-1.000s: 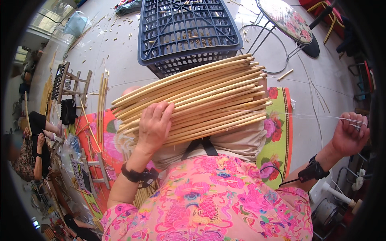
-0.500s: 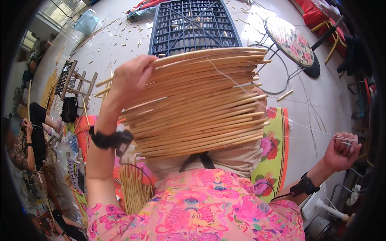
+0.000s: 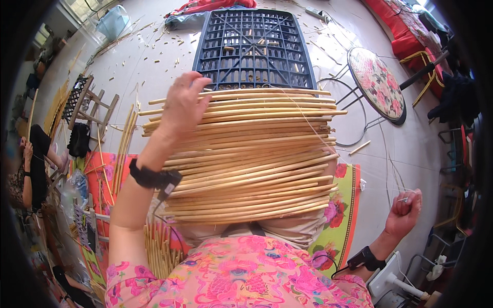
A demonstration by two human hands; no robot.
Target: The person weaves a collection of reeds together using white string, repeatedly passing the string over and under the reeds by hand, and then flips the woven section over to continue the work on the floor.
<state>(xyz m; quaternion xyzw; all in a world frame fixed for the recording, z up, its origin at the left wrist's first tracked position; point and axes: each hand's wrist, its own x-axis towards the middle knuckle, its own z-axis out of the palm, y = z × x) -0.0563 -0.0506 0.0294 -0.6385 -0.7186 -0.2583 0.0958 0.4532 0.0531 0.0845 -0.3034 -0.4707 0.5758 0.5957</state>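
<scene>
A mat of thin pale-brown sticks (image 3: 251, 169), bound side by side, lies across my lap. My left hand (image 3: 186, 105) is at its far left part, fingers curled around the outermost sticks; their undersides are hidden. A thin white string (image 3: 306, 119) slants over the mat from its far edge to its right ends, and a strand stretches on to the right. Well out to the right, my right hand (image 3: 403, 213) is closed in a fist on that string, apart from the mat. A ring shows on one of its fingers.
Beyond the mat stands a dark blue plastic crate (image 3: 251, 51) with stick offcuts on it. A round flowered stool (image 3: 376, 84) is at far right. Loose sticks (image 3: 163, 249) stand by my left side. At far left a person (image 3: 38, 169) holds a long stick.
The mat has tipped down flatter and nearer, showing more of the crate. My right hand has come inward and slightly lower with the string. My left hand stays at the mat's far left part.
</scene>
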